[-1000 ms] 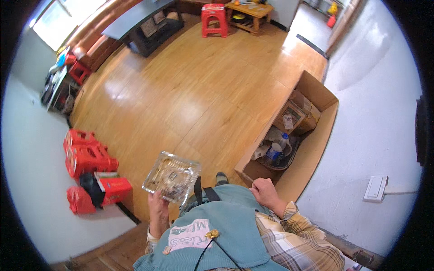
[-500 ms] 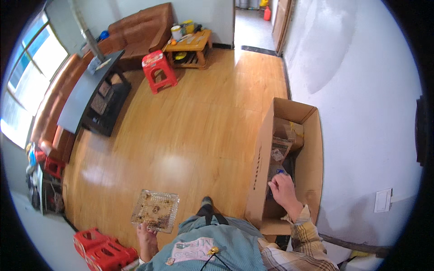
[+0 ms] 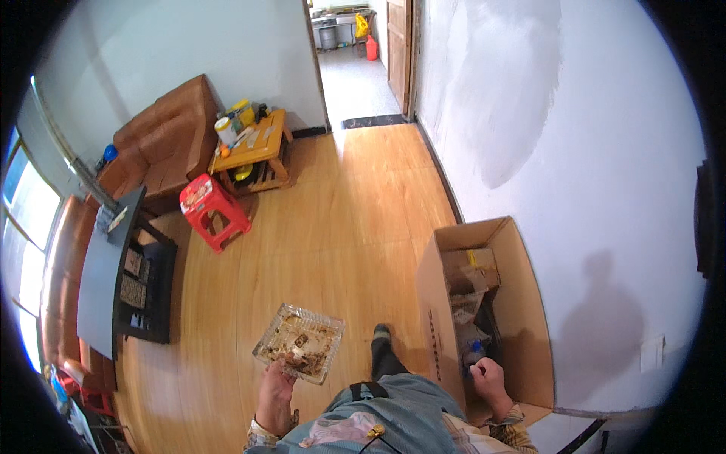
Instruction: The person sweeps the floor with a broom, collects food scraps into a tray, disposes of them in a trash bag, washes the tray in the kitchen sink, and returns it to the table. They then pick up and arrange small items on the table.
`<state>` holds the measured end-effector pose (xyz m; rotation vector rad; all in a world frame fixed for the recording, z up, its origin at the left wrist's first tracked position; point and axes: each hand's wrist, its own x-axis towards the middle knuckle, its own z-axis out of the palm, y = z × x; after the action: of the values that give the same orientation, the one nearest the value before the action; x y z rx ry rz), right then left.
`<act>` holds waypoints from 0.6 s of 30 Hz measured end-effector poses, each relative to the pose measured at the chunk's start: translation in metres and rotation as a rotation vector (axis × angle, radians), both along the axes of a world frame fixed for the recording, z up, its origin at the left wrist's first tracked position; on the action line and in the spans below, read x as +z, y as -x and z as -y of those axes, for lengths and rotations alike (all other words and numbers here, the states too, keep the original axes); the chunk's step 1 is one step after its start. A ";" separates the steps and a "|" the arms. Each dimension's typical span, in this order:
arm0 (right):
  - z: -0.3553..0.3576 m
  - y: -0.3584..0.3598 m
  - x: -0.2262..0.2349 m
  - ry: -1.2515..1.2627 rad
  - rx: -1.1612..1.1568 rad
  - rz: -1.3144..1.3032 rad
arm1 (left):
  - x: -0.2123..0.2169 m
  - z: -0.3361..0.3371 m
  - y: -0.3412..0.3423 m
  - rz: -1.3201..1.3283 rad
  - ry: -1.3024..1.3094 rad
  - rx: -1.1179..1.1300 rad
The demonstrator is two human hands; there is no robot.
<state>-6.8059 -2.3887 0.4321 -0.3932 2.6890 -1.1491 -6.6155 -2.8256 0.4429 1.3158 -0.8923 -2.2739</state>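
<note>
My left hand [image 3: 277,397] grips the near edge of a clear, square, ridged dish [image 3: 299,340], thumb over its rim. Brown stains and crumbs cover the inside of the dish, with a small dark lump near its middle. Over the near part of a tall open cardboard box [image 3: 442,321], my right hand [image 3: 490,384] is closed with curled fingers. Whether anything is in those fingers is hidden. Just past it, inside the box, shows a clear bottle with a blue cap [image 3: 476,346].
A white wall [image 3: 597,189] runs behind the box. Ahead on the wood floor are a red stool [image 3: 214,210], a low wooden table [image 3: 261,151] with jars, and a brown sofa [image 3: 162,144]. A dark table [image 3: 106,280] stands left; a doorway [image 3: 355,83] opens at the far end.
My view has shifted, bringing the doorway lower and leftward. The dish in my left hand sits further right and is turned. My right hand appears lower, over the box's near part, still closed.
</note>
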 end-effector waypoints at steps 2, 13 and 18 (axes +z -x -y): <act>0.025 0.053 -0.012 0.008 0.001 -0.019 | -0.006 0.024 0.046 -0.020 -0.026 -0.004; 0.245 0.326 0.069 0.213 0.129 -0.135 | 0.053 0.128 0.200 -0.278 0.196 -0.137; 0.321 0.459 0.094 0.164 0.173 -0.159 | 0.027 0.213 0.308 -0.178 0.045 -0.061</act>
<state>-7.2647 -2.7097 0.5265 -0.7578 2.6339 -1.3407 -6.9232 -3.0384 0.4699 1.0609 -0.9265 -2.3593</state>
